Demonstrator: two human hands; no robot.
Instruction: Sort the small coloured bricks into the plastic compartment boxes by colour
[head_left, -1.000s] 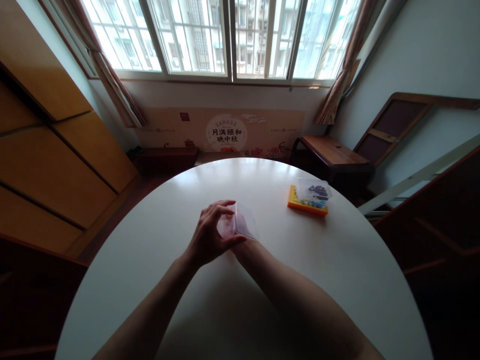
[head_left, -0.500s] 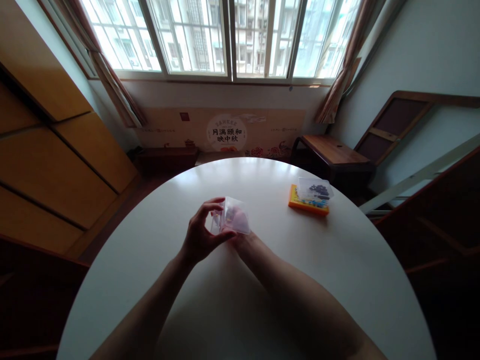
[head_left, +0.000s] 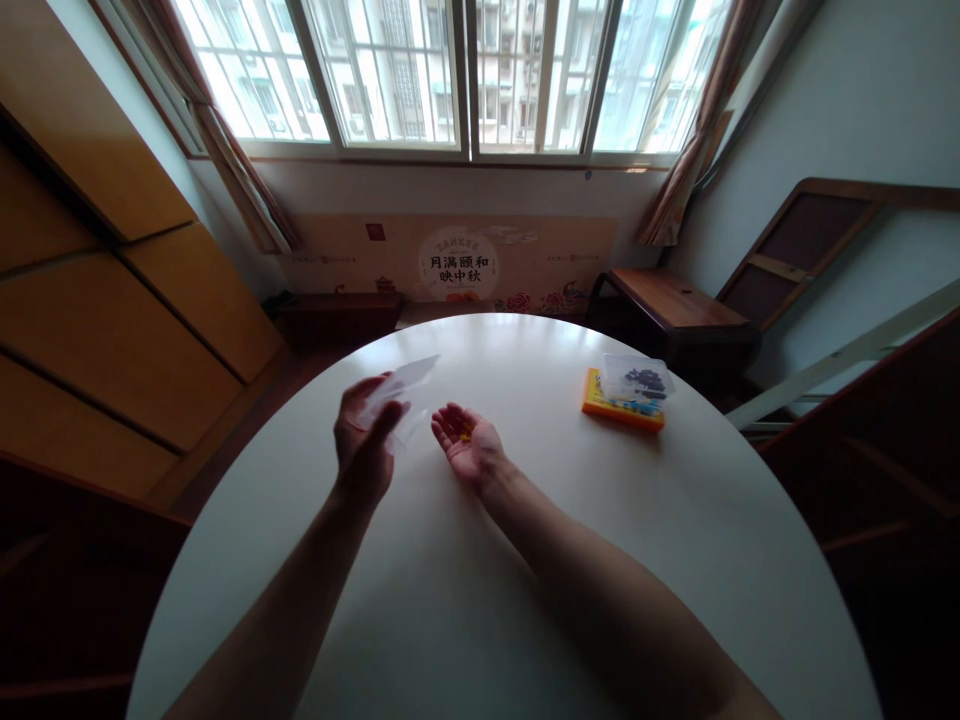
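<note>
In the head view, past your fingertips at the far wall, a poster carries large Chinese characters, 月满颐和 over 映中秋; its smaller script is too small to read. Your left hand grips a clear container, the thumb across its near side and hiding part of it. The container is tilted above the table, its upper panel slanting up and rightward from your left fingers, its long axis roughly along that slant, though blur softens the outline. Just right of it, your right hand lies palm up, fingers loosely spread and pointing away and leftward, with small yellow pieces in the palm. Well to the right of your right fingers, and slightly farther off, an orange box lies beneath a second clear container of dark pieces. Beyond those is a wooden seat.
</note>
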